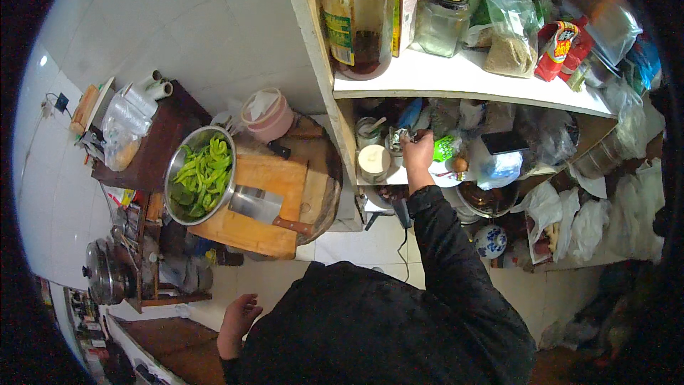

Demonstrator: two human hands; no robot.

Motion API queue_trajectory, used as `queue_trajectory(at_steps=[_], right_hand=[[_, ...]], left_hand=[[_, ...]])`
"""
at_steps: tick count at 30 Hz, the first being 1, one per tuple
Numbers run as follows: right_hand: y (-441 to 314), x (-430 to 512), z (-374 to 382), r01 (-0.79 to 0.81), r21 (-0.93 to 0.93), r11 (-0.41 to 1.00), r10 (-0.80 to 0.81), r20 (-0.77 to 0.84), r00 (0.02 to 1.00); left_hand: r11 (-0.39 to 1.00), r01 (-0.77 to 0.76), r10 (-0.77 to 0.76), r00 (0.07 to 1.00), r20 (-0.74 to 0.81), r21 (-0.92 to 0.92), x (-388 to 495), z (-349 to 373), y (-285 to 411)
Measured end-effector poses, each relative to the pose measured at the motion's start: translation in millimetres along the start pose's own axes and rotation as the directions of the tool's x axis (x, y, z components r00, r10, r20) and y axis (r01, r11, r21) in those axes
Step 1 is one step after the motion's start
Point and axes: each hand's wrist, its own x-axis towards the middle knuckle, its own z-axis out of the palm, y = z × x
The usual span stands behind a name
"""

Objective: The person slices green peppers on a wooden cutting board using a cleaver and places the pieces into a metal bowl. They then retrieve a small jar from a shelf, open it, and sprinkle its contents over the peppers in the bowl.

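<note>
Reaching into the lower shelf, my right hand (pixel 419 152) is at a small shiny container (pixel 398 141); its fingertips are partly hidden, so whether they grip it is unclear. Just left of it stand a jar with a cream-coloured lid (pixel 373 160) and a glass jar with a spoon (pixel 367 131). My left hand (pixel 240 323) hangs low at my side, fingers loosely bent, touching nothing visible. A metal bowl (pixel 233 171) of sliced green peppers (pixel 206 174) rests beside a wooden cutting board (pixel 267 171), on which a cleaver (pixel 259 205) lies.
The shelf's upright edge (pixel 320 64) divides the board from the jars. Above my right hand, the upper shelf (pixel 427 72) holds a large red-lidded jar (pixel 357 21) and several packets. A black phone (pixel 505 143) lies on bags to the right. A pink tub (pixel 270 120) stands behind the board.
</note>
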Motion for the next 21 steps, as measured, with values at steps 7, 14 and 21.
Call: queue_trajectory(at_steps=[7, 14, 21], right_hand=[[8.5, -7.3, -7.8, -0.021, 0.069, 0.997, 0.015, 0.082, 0.997], [33.3, -7.1, 3.8, -0.167, 0.279, 0.946, 0.133, 0.136, 0.982], [9.6, -9.7, -14.7, 0.013, 0.089, 0.996, -0.02, 0.082, 0.996]], left_hand=[[0.999, 0.03, -0.03, 1.0, 0.004, -0.014, -0.9, -1.5, 3.9], [1.0, 0.016, -0.016, 1.0, 0.0, 0.015, -1.2, -4.2, 8.2], [0.998, 0.015, -0.014, 1.0, -0.01, 0.054, 0.9, -6.3, 7.5]])
